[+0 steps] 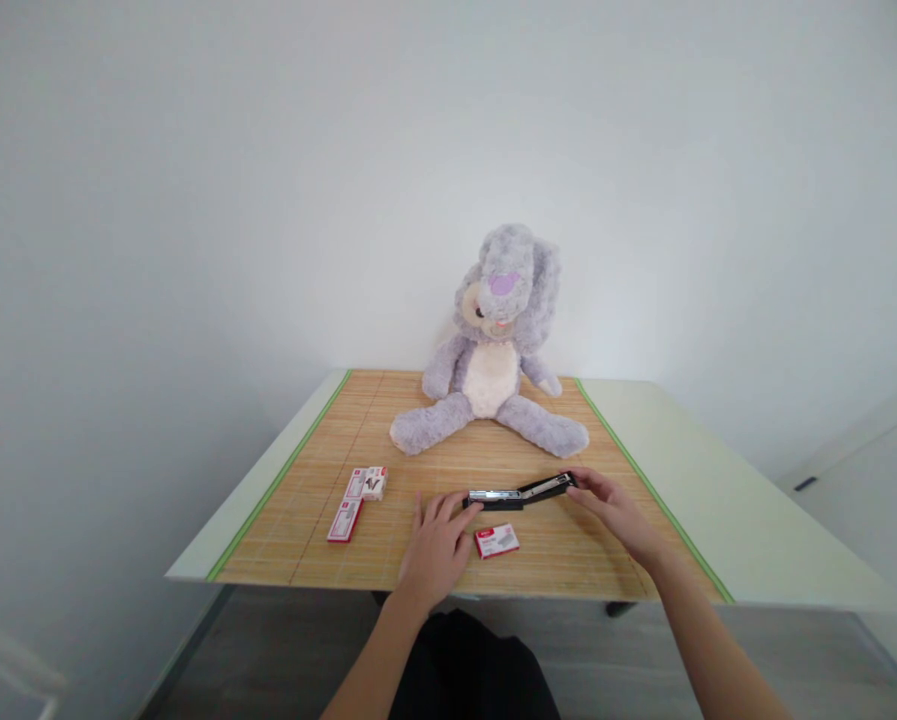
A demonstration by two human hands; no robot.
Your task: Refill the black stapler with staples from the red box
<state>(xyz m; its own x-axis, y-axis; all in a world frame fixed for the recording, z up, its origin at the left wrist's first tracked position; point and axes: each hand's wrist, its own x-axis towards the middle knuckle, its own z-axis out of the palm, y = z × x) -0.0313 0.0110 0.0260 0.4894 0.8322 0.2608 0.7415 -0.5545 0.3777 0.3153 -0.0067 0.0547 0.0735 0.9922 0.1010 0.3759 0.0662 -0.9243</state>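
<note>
The black stapler [521, 496], unfolded, lies on a bamboo mat [283, 545] toward the near edge of the desk [725, 480]. The left hand [438, 540], loosely open, touches one end with its fingertips; the right hand [614, 508] pinches the other. A small box [497, 541] sits just nearside. Mat surface separates the stapler from the plush toy [491, 375] beyond and grouped boxes [345, 520] leftward.

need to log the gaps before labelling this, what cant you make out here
Head view:
Opened stapler: left end partly covered by the left hand, right end by the right hand.
Whether it is loaded: too small to tell.
Front staple box: fine print too small and blurred.
Left forearm, right forearm: cut off by the bottom edge.
</note>
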